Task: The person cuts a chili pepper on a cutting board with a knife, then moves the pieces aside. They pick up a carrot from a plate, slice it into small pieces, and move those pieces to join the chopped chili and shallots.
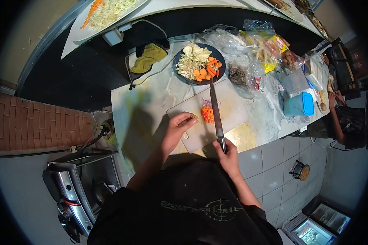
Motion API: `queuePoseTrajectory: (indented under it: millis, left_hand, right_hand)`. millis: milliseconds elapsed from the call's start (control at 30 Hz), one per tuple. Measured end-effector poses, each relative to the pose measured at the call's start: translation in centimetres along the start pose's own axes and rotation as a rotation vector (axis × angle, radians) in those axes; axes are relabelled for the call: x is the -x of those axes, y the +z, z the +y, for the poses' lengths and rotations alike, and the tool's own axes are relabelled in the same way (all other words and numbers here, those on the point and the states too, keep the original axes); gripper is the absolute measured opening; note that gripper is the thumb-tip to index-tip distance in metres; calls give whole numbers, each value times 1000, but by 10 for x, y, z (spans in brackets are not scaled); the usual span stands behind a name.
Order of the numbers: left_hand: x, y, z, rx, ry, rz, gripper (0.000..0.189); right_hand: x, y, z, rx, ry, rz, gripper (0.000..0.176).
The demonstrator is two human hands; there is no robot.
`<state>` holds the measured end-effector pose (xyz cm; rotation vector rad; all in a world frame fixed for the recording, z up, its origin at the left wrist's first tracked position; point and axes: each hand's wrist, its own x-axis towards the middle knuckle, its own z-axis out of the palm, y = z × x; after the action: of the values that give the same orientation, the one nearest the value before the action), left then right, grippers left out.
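My right hand (228, 158) is wrapped round the black handle of a long kitchen knife (215, 108). Its blade points away from me, above the white cutting board (198, 138), with the tip near a dark plate (216, 53). Over the board's left side, my left hand (179, 127) is closed in a pinch; the small thing at its fingertips is too small to name. Diced carrot (207, 115) lies in a pile left of the blade, beside some chopped purple-pink onion (206, 102). On the plate are carrot slices (200, 74), bean sprouts (187, 67) and cabbage (197, 53).
Plastic bags of ingredients (270, 49) crowd the counter's back right, near a blue-lidded container (300, 105). A green cloth (149, 58) and a cable are at the back left. Another person (349, 124) stands at far right. A plate of shredded vegetables (110, 14) rests on the upper ledge.
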<state>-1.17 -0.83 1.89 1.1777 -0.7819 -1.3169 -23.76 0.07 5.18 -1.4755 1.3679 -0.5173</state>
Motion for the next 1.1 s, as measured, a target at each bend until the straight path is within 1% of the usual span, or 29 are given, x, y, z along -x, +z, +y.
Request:
queuePoseTrajectory:
  millis: [67, 100, 133, 200, 233, 300, 333, 367, 400, 433, 467, 500, 533, 567, 600, 633, 667, 700, 733, 800, 833, 900, 933, 1000, 1033, 1067, 1100]
  left_hand:
    - [4, 12, 2, 63, -116, -59, 16]
    - [8, 18, 3, 114, -152, -81, 18]
    - [10, 21, 3, 111, -148, -85, 18]
    - [13, 24, 2, 134, -160, -128, 20]
    - [13, 25, 3, 134, -167, -129, 19]
    - [14, 26, 3, 126, -157, -144, 21]
    - [13, 27, 3, 120, -152, -160, 22]
    - [14, 28, 4, 122, -151, -163, 22]
    - [15, 32, 11, 22, -88, -125, 25]
    - [15, 35, 14, -77, -25, -86, 28]
    - [14, 33, 10, -74, -23, -89, 28]
    - [12, 25, 3, -164, 23, 0, 31]
    - [10, 16, -5, -255, 69, 90, 34]
    - [7, 7, -13, -303, 81, 121, 29]
    - [8, 0, -9, -303, 84, 119, 29]
    - [9, -6, -4, -451, 126, 150, 28]
    - [9, -11, 1, -597, 172, 183, 27]
    - [10, -13, 4, -711, 255, 202, 25]
    - [9, -15, 3, -709, 258, 201, 25]
    - [6, -18, -2, -767, 412, 155, 25]
    - [6, -19, -5, -764, 414, 157, 25]
    - [8, -22, -8, -965, 444, 109, 24]
    - [8, -23, -9, -964, 438, 121, 24]
    - [9, -21, -12, -1009, 424, 151, 22]
    - [9, -21, -14, -1009, 412, 161, 22]
    - [7, -21, -16, -1015, 420, 155, 21]
    - [6, -21, -17, -1023, 430, 148, 19]
  right_hand:
    - [-11, 14, -14, -322, -56, 101, 22]
    - [-16, 15, -16, -357, -40, 89, 18]
    - [-20, 14, -19, -359, -45, 93, 18]
    - [-25, 12, -27, -416, 32, 26, 16]
    - [-25, 10, -29, -415, 26, 25, 16]
    - [-25, 5, -31, -437, 126, -8, 16]
    - [-26, 3, -29, -435, 125, -6, 16]
    - [-28, 2, -25, -382, 46, 31, 16]
    - [-31, 0, -20, -328, -32, 68, 17]
    - [-36, -6, -16, -295, -90, 144, 17]
    - [-43, -13, -14, -262, -149, 219, 18]
    - [-47, -28, -20, -201, -130, 283, 20]
    - [-57, -45, -18, -113, -180, 336, 21]
    - [-67, -60, -18, -31, -317, 447, 21]
    - [-80, -74, -14, 9, -376, 530, 21]
    - [-93, -89, -7, 25, -335, 587, 20]
    - [-104, -112, -26, 54, -315, 655, 20]
    - [-115, -121, -26, 96, -325, 682, 20]
    - [-129, -127, -21, 170, -380, 747, 20]
    - [-147, -134, -15, 278, -326, 775, 20]
    - [-153, -135, -8, 281, -329, 775, 20]
    - [-163, -132, -1, 249, -352, 701, 23]
    - [-164, -129, -1, 250, -356, 690, 23]
    - [-157, -121, 3, 132, -498, 755, 27]
    - [-136, -116, -19, 153, -428, 731, 29]
    - [-123, -116, -27, 185, -322, 667, 32]
    - [-110, -112, -31, 213, -315, 634, 33]
